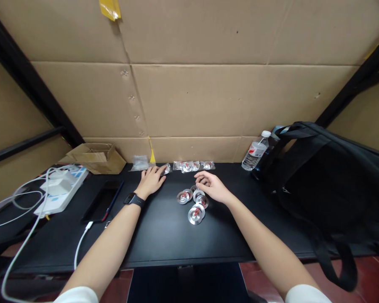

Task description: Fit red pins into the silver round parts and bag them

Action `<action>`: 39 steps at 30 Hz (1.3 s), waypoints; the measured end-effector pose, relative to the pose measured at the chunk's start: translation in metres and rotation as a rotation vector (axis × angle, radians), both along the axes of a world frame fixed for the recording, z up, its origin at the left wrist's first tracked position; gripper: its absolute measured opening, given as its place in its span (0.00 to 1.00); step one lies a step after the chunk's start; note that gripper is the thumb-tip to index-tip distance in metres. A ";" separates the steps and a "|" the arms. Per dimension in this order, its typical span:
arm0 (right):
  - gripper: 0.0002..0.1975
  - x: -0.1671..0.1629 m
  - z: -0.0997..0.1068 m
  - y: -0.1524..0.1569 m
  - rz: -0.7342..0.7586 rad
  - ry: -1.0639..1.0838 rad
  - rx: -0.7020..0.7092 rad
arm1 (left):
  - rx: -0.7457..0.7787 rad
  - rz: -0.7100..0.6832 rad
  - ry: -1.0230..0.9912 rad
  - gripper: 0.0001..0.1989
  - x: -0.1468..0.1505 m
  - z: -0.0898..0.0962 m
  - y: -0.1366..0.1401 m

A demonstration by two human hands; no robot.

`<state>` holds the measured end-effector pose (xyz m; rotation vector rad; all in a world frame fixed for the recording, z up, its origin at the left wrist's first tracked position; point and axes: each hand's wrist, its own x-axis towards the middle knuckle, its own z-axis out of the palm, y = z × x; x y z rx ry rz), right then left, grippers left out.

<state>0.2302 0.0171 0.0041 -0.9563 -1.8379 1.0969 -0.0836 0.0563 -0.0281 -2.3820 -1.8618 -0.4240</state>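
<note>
My left hand point(150, 182), with a dark watch on its wrist, lies over the black table with its fingers spread. Its fingertips reach a clear-wrapped piece point(167, 168) and the edge of some clear plastic bags point(140, 162). My right hand point(212, 187) hovers beside a loose group of shiny round metal discs with red marks, such as the front disc point(195, 214). Its fingers are loosely bent, and nothing shows between them. Behind the hands, several similar discs in clear wrappers point(189, 166) lie in a row along the cardboard wall; my left fingers partly cover that row's left end.
A cardboard box point(97, 158), a white power strip point(65, 189) with cables and a dark phone point(103, 200) are on the left. To the right stand a water bottle point(255, 152) and a large black backpack point(328, 189). Cardboard point(196, 105) walls off the back.
</note>
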 end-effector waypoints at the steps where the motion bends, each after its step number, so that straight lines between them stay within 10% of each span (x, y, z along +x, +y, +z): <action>1: 0.15 0.000 0.000 0.000 -0.002 -0.009 -0.003 | 0.014 0.001 -0.002 0.24 0.000 0.002 -0.001; 17: 0.11 -0.002 0.003 -0.004 0.026 -0.074 -0.031 | 0.183 0.351 -0.067 0.30 -0.034 0.008 0.000; 39: 0.11 0.000 0.002 -0.004 0.036 -0.121 -0.038 | 0.128 0.397 -0.102 0.21 -0.055 0.008 0.007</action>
